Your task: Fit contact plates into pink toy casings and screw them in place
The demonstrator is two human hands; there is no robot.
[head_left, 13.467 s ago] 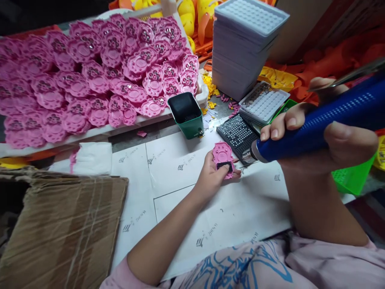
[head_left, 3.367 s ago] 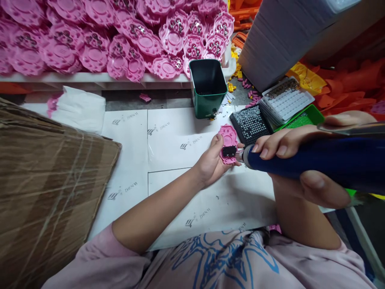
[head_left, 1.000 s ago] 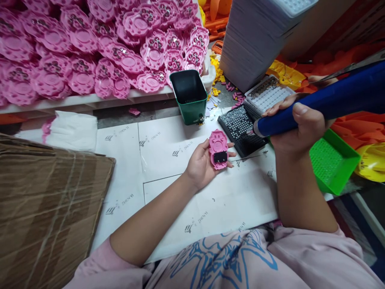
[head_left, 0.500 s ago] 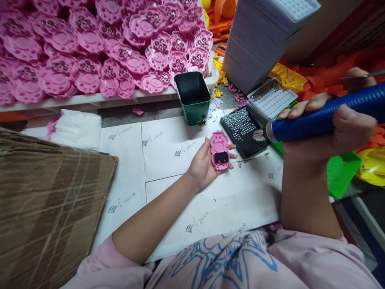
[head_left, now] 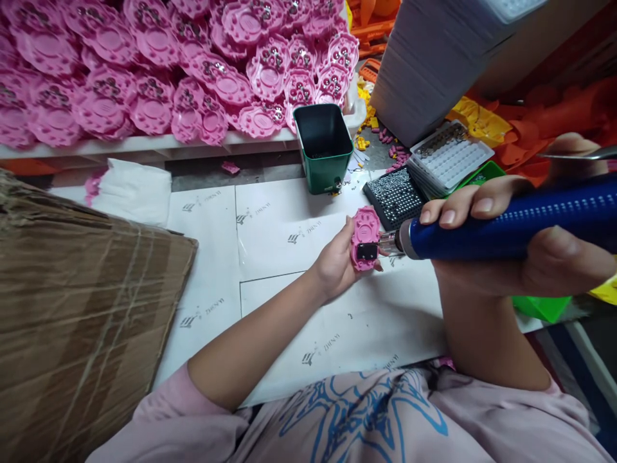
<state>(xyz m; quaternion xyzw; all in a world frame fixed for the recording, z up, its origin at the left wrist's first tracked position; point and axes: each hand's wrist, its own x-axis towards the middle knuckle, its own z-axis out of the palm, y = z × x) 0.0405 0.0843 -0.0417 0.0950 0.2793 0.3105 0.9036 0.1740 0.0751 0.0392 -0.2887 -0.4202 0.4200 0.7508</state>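
A pink plastic part point(head_left: 366, 225) with a black rectangular piece point(head_left: 367, 251) on its lower half rests in my left hand point(head_left: 333, 262), gripped between thumb and fingers. My right hand point(head_left: 511, 225) is wrapped round a blue electric screwdriver point(head_left: 475, 225), held level, and a thin metal rod point(head_left: 576, 155) passes by its upper fingers. The driver's clear tip point(head_left: 389, 243) is at the right edge of the pink part, beside the black piece; whether they touch is unclear. Just behind is a black tray of small screws point(head_left: 396, 196).
Pink parts are heaped in a white crate point(head_left: 193, 146) at the back left. A green bin point(head_left: 328, 168) stands before it. White trays point(head_left: 450, 157) lie right of the screw tray. A cardboard box point(head_left: 87, 308) fills the left side, near a white cloth point(head_left: 137, 193).
My right hand has brought the screwdriver left and down from over the screw tray to beside the pink part. The whole view has shifted slightly.
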